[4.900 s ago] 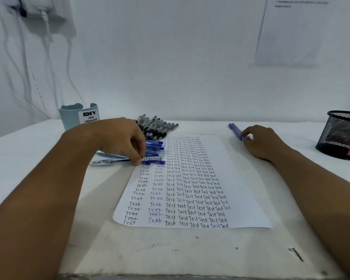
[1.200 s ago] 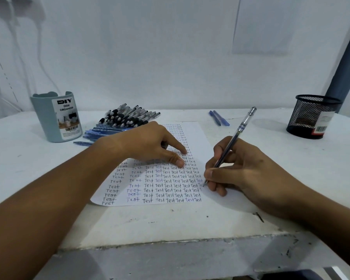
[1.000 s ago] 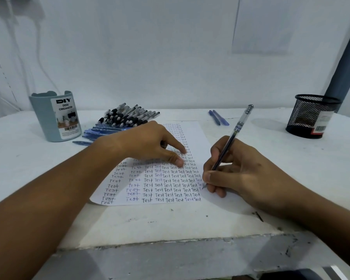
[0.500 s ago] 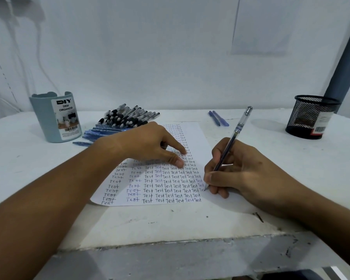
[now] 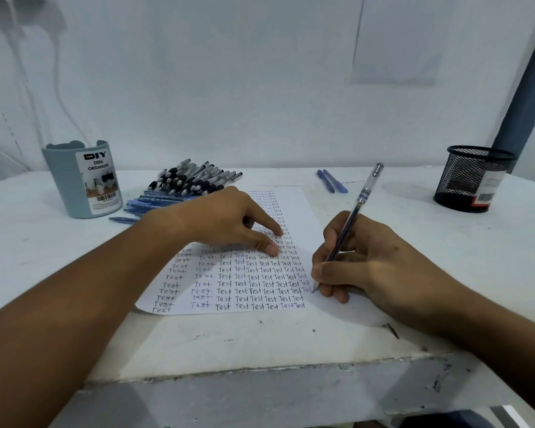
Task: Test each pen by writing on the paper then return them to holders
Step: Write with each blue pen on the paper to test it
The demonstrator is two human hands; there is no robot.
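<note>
A plain desk set-up, my white scuffed table [image 5: 260,341] against a bare white wall, grey desk organizer [image 5: 81,180] beyond my left hand [image 5: 226,220], black mesh pen cup [image 5: 473,177] far right of my right hand [image 5: 368,261], cables hanging upper left

The paper [image 5: 294,208] is thin, matt white; the pen [image 5: 357,208] has a glossy clear plastic barrel. The black holder [image 5: 473,180] is wire mesh; the grey organizer [image 5: 65,183] smooth matt plastic; the tabletop [image 5: 260,341] scuffed, painted white.
</note>
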